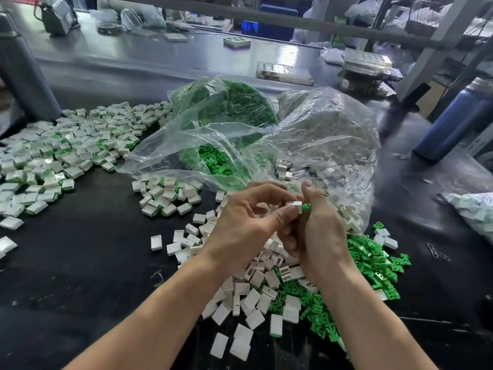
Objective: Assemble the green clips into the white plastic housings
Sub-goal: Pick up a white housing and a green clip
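Two hands meet above the middle of the dark work table point(80, 263), over loose parts. The left hand point(241, 225) pinches a white housing point(294, 206) between thumb and fingertips, its other fingers curled. The housing's long axis runs roughly left to right, and the end turned to the right meets the green clip point(306, 207). The right hand point(320, 231) pinches that clip, its thumb raised above it and its fingers curled below. The clip lies along the same left-right line, touching the housing's right end; how far it sits inside I cannot tell, since the fingers cover most of it.

Below the wrists lies a scatter of loose white housings point(248, 297), pointing every which way, and just beside it on the right a heap of loose green clips point(373, 265). Behind the hands, a clear plastic bag point(221, 145) holds more green clips, and a second clear bag point(333, 134) next to it holds white parts. To the left spreads a broad pile of white-and-green pieces point(53, 153). A blue bottle point(453, 121) stands at the far right, and paper clips point(437, 252) lie near the green heap.
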{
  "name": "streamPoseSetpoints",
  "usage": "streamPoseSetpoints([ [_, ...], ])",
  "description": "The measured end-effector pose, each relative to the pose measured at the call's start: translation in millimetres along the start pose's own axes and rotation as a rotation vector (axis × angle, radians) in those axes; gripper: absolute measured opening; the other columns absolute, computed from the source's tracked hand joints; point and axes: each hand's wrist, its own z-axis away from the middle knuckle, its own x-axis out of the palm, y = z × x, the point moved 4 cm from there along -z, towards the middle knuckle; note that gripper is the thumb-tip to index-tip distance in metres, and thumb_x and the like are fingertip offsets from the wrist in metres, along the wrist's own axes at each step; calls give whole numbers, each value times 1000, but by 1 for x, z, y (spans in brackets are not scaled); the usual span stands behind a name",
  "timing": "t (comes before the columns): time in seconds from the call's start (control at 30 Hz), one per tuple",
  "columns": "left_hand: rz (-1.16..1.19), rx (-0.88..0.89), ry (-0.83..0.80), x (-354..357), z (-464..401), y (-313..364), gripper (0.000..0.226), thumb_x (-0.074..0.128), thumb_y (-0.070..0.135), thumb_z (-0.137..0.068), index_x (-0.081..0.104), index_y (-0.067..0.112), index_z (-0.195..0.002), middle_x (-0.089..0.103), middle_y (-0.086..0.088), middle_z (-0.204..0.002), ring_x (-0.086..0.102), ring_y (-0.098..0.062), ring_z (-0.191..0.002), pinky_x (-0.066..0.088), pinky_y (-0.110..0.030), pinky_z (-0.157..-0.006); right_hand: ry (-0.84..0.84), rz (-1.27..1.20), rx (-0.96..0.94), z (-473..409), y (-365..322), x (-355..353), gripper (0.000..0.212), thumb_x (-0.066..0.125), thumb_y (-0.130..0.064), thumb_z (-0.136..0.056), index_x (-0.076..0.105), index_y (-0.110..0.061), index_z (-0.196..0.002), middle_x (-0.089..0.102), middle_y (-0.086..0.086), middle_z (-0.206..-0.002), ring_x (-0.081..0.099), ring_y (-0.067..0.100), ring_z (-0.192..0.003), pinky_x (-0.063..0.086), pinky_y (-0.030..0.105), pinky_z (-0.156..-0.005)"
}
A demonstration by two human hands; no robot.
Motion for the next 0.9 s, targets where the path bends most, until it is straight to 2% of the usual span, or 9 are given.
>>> streamPoseSetpoints([
  [0.07,9,1,-13,1,1,1,7,76,10,-92,77,8,-99,67,-2,-122,74,-28,-91,62,-40,-84,27,34,3,1,0,1,64,39,-57,-106,72,-23,-62,51,2,-52,41,18,-41,31,25,-38],
  [0.13,-7,21,-22,1,1,4,7,76,7,-91,76,7,-98,66,-2,-120,74,-21,-83,61,-29,-76,42,19,-11,2,-2,5,66,38,-52,-108,71,-24,-58,47,-2,-49,38,15,-39,29,23,-36],
  [0.27,-78,70,-35,2,2,8,7,74,5,-92,75,7,-99,65,-5,-118,74,-12,-85,59,-20,-72,45,-93,-21,3,-5,10,58,36,-37,-112,69,-21,-67,51,-6,-47,46,6,-35,35,18,-32],
  [0.33,-116,96,-39,2,3,11,8,74,4,-93,75,7,-101,68,-7,-117,73,-13,-91,59,-19,-75,29,-102,-32,5,-7,13,54,34,-30,-113,70,-18,-74,54,-8,-46,48,3,-35,36,17,-32],
  [0.43,-191,114,-43,1,3,13,10,76,7,-92,77,10,-102,72,1,-115,72,-14,-102,58,-30,-92,11,-105,-64,5,-6,12,53,33,-27,-113,72,-14,-81,58,-8,-48,52,2,-38,39,16,-34],
  [0.53,-208,119,-50,1,3,16,12,77,6,-91,79,8,-102,73,5,-115,71,-10,-105,57,-33,-97,22,-63,-89,6,-3,12,62,33,-30,-113,80,-28,-71,56,-8,-50,49,5,-42,39,21,-36],
  [0.67,-173,124,-29,3,4,16,12,77,3,-90,79,9,-100,73,5,-115,73,-11,-100,60,-27,-89,0,-138,-92,7,-5,14,66,33,-26,-112,80,-30,-67,61,-8,-50,55,1,-40,40,16,-35],
  [0.77,-114,91,-29,2,4,16,10,76,2,-90,78,4,-99,74,3,-116,75,-17,-91,61,-24,-77,-11,-107,-91,4,-4,12,62,35,-31,-111,79,-28,-67,52,-8,-47,44,7,-36,33,17,-33],
  [0.9,-125,77,-25,-1,2,15,10,76,3,-90,77,4,-100,74,1,-117,75,-16,-90,59,-22,-78,-36,-21,-114,0,-2,7,59,34,-37,-111,75,-28,-69,41,-1,-52,33,16,-42,25,24,-35],
])
